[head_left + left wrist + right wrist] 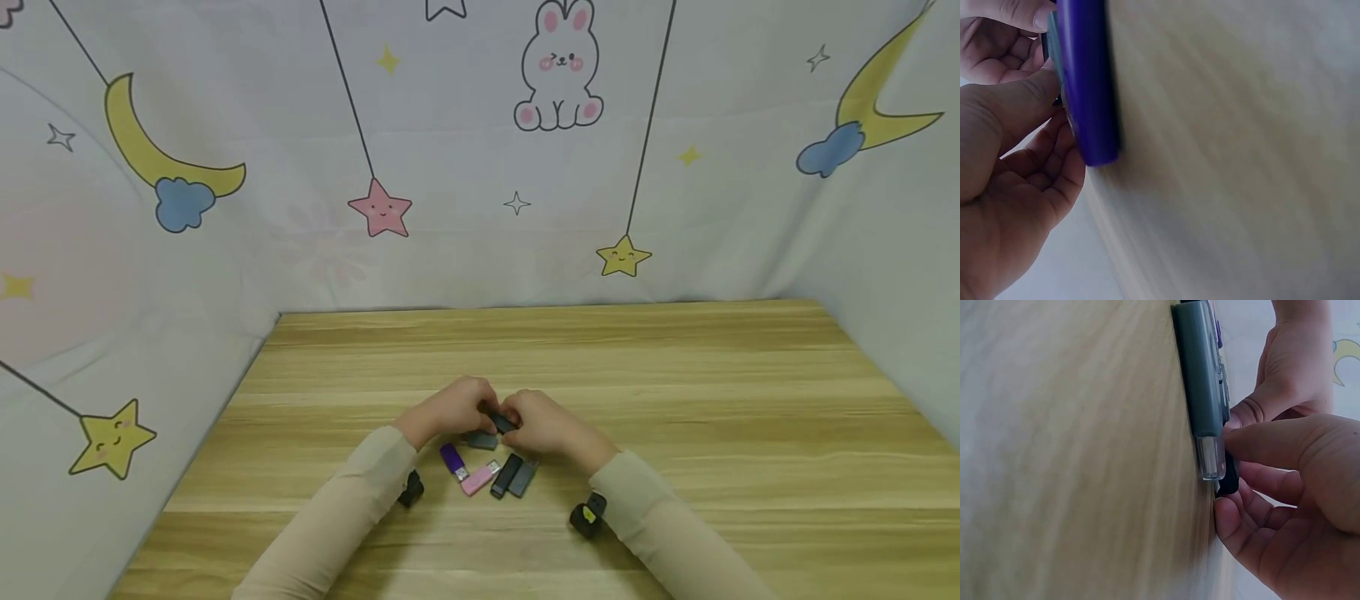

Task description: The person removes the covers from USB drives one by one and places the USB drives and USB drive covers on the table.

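Observation:
Both hands meet over a small group of USB sticks. My left hand point(465, 406) pinches one end of a black USB stick point(502, 422), and my right hand point(542, 423) grips its other end. A grey USB stick point(482, 440) lies just below the left fingers. Nearer me are a purple USB stick point(452, 458), a pink one point(477, 479), another black stick point(506, 476) and a grey stick point(523, 479). In the left wrist view the purple stick point(1088, 81) partly covers the fingers. The grey stick point(1200, 369) with its clear-looking tip stands in front in the right wrist view.
A wood-grain table point(675, 375) lies under everything. White cloth point(465, 267) printed with stars, moons and a rabbit hangs behind and at the sides. Black wrist devices point(587, 517) sit at both sleeves.

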A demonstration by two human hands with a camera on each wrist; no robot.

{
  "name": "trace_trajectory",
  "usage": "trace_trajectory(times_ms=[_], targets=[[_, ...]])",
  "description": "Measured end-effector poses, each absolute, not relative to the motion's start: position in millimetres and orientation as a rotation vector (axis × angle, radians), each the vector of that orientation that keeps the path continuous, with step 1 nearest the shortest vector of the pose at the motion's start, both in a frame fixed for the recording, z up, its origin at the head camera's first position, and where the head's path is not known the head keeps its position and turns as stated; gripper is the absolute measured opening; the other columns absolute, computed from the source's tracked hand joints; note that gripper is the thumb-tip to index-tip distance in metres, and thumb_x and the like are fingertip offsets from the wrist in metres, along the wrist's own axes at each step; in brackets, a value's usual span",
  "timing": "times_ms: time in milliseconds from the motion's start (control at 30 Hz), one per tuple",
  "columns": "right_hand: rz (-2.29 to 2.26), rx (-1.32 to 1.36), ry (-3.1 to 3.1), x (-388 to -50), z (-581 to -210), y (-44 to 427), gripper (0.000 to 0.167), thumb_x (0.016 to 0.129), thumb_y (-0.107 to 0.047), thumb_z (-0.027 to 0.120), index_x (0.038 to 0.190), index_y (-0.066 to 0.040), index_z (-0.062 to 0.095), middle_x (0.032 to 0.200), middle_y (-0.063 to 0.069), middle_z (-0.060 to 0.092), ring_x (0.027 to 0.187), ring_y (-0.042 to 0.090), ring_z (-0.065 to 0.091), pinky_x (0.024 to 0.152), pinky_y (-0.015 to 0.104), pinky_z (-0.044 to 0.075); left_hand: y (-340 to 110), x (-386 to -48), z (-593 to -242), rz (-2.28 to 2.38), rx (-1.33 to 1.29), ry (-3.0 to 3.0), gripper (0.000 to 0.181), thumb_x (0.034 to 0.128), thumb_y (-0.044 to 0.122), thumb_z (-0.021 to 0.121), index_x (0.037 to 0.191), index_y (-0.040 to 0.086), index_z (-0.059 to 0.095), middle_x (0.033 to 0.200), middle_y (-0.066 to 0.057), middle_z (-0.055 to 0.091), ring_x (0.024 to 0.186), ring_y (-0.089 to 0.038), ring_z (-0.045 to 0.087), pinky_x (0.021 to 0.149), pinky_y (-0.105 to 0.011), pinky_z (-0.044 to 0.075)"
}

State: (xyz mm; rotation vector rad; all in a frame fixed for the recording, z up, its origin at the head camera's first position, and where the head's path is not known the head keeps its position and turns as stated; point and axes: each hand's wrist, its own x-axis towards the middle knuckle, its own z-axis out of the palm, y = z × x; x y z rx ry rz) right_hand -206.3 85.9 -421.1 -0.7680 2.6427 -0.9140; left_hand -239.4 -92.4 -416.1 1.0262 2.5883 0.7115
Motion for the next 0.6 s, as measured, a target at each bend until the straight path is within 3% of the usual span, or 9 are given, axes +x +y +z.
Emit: trace_trajectory(times_ms=[600], targets=[[-1.01, -0.76, 2.627, -207.1, -417.9, 86.3, 0.021, 0.085, -0.002, 0.067, 0.106, 0.0, 0.065, 0.081, 0.0, 0.063, 0.075, 0.011, 0.055, 0.071, 0.028, 0.048, -95.7, -239.8, -413.1, 0.778, 0.945, 2.582, 0.012, 0.0782, 0.005, 0.078, 0.084, 0.005, 0.067, 0.079, 0.0, 0.065, 0.07, -0.008, 0.052, 0.064, -0.02, 0.046]])
